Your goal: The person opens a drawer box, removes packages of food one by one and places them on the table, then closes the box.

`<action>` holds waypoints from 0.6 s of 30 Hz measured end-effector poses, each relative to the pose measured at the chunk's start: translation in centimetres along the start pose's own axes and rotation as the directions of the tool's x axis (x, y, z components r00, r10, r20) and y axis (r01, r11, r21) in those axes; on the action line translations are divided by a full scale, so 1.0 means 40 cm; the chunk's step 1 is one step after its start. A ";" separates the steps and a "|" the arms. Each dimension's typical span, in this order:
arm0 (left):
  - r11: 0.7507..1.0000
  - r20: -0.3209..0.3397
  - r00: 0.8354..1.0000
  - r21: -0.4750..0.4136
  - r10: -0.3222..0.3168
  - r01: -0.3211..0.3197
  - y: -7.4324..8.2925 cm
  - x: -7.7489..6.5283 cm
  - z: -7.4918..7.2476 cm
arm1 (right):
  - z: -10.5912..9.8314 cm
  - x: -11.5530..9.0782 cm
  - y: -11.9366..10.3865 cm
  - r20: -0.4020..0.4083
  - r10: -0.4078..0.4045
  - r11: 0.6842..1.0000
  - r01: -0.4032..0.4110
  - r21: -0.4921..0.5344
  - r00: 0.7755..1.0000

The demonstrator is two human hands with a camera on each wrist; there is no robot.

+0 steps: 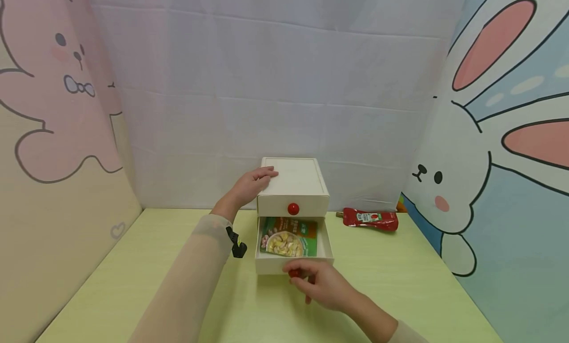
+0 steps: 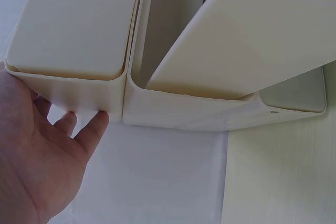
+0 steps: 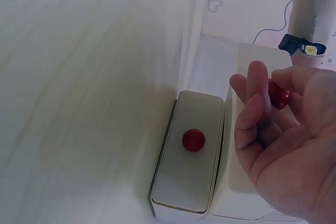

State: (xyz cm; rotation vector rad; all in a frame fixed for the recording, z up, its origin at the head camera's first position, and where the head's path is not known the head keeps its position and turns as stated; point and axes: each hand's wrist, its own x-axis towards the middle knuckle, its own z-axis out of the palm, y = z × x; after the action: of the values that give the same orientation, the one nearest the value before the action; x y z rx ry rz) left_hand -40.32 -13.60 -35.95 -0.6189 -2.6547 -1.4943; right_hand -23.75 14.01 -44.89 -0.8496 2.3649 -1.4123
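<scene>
A small white drawer cabinet (image 1: 297,176) stands at the back of the table. Its middle drawer (image 1: 268,267) is pulled out, and a green and brown food packet (image 1: 289,239) lies inside, printed with a bowl of food. My right hand (image 1: 326,286) pinches that drawer's round red knob (image 3: 279,95) between thumb and fingers. My left hand (image 1: 249,187) rests at the cabinet's top left edge, and in the left wrist view some fingertips (image 2: 100,119) touch the side wall. Above the pulled-out drawer, the top drawer (image 1: 271,205) is closed, with its own red knob (image 1: 293,209).
A closed bottom drawer (image 3: 184,184) with a red knob (image 3: 193,140) shows in the right wrist view. Right of the cabinet a red squeeze pouch (image 1: 371,219) lies on the pale table (image 1: 378,274). A white cloth (image 1: 266,86) hangs behind, with cartoon-printed panels on both sides.
</scene>
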 end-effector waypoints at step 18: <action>1.000 0.008 1.000 0.006 0.005 -0.005 0.000 -0.001 -0.003 | 0.010 -0.032 -0.016 0.034 0.029 1.000 -0.029 0.007 0.999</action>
State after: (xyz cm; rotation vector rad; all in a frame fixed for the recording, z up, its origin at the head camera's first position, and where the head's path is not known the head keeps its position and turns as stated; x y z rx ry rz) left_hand -40.30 -13.70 -35.88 -0.6324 -2.6604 -1.4849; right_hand -22.29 14.26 -44.63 -0.8274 2.3366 -1.3836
